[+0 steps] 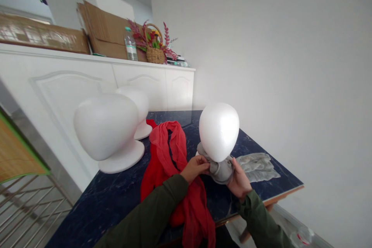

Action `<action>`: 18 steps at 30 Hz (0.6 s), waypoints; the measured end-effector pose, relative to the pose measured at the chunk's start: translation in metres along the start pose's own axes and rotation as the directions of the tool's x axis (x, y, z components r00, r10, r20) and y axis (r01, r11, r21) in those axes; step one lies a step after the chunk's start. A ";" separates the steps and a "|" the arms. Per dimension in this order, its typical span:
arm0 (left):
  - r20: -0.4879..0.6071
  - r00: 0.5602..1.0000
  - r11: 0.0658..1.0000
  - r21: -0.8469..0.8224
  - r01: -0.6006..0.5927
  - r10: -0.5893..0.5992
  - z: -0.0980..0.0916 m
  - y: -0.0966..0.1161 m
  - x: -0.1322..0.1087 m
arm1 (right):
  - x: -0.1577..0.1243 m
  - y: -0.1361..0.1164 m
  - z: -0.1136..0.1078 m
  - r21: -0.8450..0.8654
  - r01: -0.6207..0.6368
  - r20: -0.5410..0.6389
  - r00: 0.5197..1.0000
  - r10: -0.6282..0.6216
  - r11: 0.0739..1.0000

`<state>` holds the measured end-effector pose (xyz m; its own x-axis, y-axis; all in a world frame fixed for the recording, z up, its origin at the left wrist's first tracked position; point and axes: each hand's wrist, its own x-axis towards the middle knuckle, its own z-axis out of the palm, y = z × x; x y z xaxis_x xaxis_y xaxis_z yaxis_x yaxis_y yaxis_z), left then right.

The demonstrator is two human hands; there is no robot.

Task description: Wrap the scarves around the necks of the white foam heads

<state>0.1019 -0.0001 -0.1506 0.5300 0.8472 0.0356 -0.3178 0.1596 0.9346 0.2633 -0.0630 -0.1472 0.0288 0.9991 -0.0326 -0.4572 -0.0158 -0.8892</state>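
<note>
A white foam head (219, 131) stands near the front of a dark marble table (116, 197). A grey scarf (225, 167) is wound round its neck, and its loose end trails off to the right on the table. My left hand (196, 167) pinches the scarf at the left of the neck. My right hand (240, 180) grips the scarf at the right of the neck. A red scarf (171, 155) lies bunched on the table under my left forearm.
Two more white foam heads (107, 126) (139, 104) stand at the table's left. Behind is a white cabinet (87, 81) with cardboard boxes, a water bottle (130, 44) and a flower basket (155, 48). A metal rack (29, 197) is at the lower left.
</note>
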 end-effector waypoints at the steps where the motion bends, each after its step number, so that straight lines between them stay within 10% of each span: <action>1: 0.017 1.000 0.994 0.102 -0.025 0.024 0.001 -0.001 -0.001 | -0.002 0.001 0.002 -0.021 0.016 0.014 1.000 -0.016 1.000; 9: 0.149 0.967 0.808 0.531 -0.254 0.206 0.005 0.000 -0.007 | -0.012 0.011 0.016 -0.137 0.086 -0.001 0.996 -0.087 0.987; 18: 0.033 0.966 0.851 0.466 -0.242 0.257 0.007 -0.002 -0.007 | -0.006 0.023 0.003 -0.403 0.190 -0.051 0.972 -0.229 0.895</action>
<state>0.1044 -0.0100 -0.1497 0.4562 0.8427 0.2858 -0.0326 -0.3052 0.9517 0.2497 -0.0692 -0.1658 0.1782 0.9727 0.1486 -0.0456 0.1590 -0.9862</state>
